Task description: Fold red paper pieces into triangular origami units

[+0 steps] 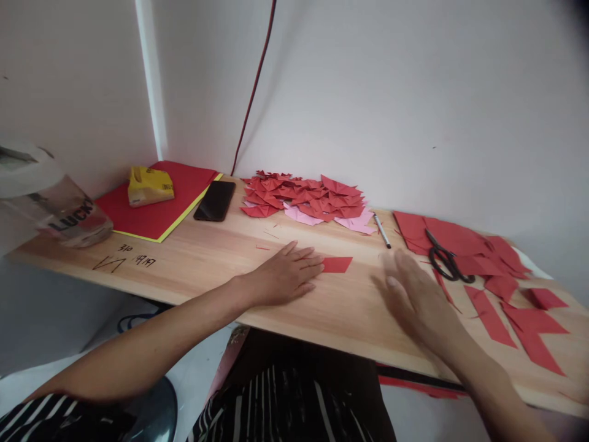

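Note:
My left hand (pixel 288 273) lies flat on the wooden table, fingers stretched out over the left part of a small red paper piece (pixel 338 264). Only the right end of that paper shows beyond my fingertips. To the right, my right hand (pixel 411 291) is held apart from the paper, slightly blurred, fingers extended and nothing in it. Black-handled scissors (pixel 445 261) rest on red paper sheets (pixel 464 242) just beyond it. A white pen (pixel 381 230) with a dark tip lies near its fingertips. Behind my left hand sits a heap of folded red and pink paper pieces (pixel 313 199).
At the left are a plastic jar (pixel 69 209) lettered "LUCKY", a yellow packet (pixel 151 186) on red sheets (pixel 184 178), and a black phone (pixel 215 201). Red paper strips (pixel 490 316) lie near the right end. A dark red cable (pixel 255 86) hangs along the wall.

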A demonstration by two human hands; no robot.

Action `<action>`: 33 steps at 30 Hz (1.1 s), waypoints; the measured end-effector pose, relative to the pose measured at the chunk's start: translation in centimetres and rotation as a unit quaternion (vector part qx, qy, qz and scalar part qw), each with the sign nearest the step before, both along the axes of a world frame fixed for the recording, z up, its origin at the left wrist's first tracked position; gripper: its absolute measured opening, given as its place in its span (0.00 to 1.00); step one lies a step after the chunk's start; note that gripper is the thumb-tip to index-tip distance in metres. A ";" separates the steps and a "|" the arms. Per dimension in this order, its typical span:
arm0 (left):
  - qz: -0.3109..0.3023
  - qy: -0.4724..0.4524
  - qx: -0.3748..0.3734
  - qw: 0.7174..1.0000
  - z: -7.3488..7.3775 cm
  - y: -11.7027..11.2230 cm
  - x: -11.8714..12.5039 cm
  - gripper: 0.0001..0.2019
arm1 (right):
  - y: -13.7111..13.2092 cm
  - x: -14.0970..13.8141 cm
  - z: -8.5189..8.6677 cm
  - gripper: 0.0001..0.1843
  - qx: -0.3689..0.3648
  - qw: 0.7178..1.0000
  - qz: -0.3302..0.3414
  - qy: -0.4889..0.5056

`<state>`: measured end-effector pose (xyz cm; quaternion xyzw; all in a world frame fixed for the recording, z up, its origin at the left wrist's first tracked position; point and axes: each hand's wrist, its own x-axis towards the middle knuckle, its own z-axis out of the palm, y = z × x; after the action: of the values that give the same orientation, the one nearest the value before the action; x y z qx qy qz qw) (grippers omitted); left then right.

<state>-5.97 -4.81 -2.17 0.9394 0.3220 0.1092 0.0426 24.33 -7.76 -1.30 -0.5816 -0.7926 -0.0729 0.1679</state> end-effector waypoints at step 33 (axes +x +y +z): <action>0.066 -0.209 -0.068 0.973 0.7 1.4 -0.4 0.23 | 3.8 -6.2 1.3 0.06 -0.180 0.974 0.094 0.097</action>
<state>-6.33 -3.44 -1.43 0.8671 0.3744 0.2838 0.1657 18.17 -3.96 0.03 -0.5291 -0.8240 0.1440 0.1423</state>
